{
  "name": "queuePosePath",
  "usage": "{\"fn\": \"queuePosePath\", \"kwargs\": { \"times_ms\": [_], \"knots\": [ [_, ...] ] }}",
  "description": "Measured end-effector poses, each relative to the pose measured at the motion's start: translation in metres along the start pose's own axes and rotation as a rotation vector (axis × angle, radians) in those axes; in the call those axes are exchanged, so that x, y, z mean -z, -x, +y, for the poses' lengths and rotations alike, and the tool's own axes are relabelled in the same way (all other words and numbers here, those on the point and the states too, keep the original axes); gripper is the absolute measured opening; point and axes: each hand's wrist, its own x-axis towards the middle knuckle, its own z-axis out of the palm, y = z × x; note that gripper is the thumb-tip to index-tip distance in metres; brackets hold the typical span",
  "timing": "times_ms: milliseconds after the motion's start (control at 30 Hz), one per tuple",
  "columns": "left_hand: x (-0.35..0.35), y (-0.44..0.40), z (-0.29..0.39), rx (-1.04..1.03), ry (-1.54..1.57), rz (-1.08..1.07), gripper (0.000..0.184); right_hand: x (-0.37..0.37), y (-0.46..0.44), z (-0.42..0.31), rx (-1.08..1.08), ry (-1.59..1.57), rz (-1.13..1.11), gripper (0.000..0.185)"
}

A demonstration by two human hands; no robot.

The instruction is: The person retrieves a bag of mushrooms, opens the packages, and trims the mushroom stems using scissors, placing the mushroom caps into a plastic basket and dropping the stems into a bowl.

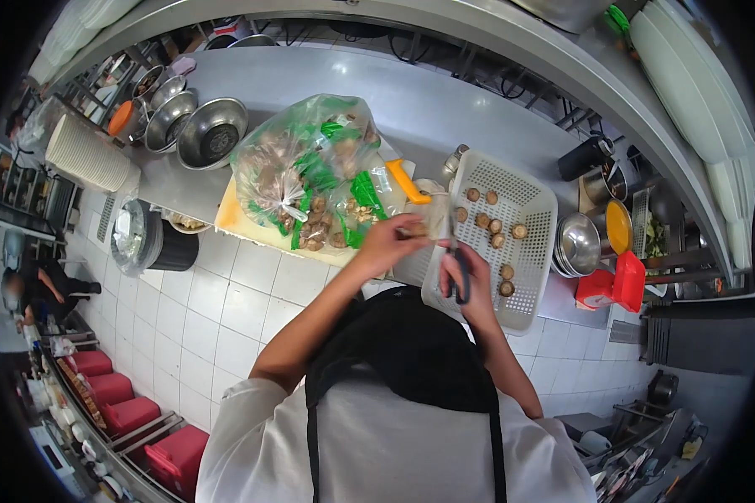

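Note:
My left hand [392, 243] pinches a small brown mushroom [414, 228] by the scissor blades, partly hidden by my fingers. My right hand [474, 281] is closed around dark-handled scissors [459, 277], their blades pointing away from me. Under and beside my right hand stands a white perforated basket [538, 201] with several brown mushrooms [496, 226] scattered inside. To the left, a large clear plastic bag [289, 138] with green markings lies on a pale cutting board [233, 210]. More mushrooms [315, 233] show in and around the bag's near side.
An orange handle-shaped item [407, 181] lies between bag and basket. Metal bowls [212, 134] stand back left, others [577, 245] at right beside a red container [611, 285]. A shelf [445, 12] arches overhead. A black bin [176, 249] stands on the floor; a person [50, 285] is far left.

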Motion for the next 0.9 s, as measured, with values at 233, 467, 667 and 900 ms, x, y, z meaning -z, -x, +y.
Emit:
{"fn": "queuePosePath", "kwargs": {
  "times_ms": [233,467,667,900],
  "knots": [
    [-0.015,-0.023,0.009,-0.219,-0.332,0.204,0.035,0.039,0.04,0.023,0.06,0.02,0.244,0.03],
    [0.078,0.002,-0.037,-0.117,-1.422,0.126,0.017,0.045,0.05,0.047,-0.025,0.032,0.268,0.029],
    [0.089,-0.004,-0.021,-0.083,-1.662,-0.183,0.016,0.039,0.038,0.056,0.008,0.168,0.135,0.041],
    [0.093,-0.013,-0.049,-0.109,-1.624,-0.1,0.02,0.027,0.033,0.04,0.13,0.387,0.032,0.045]
  ]
}}
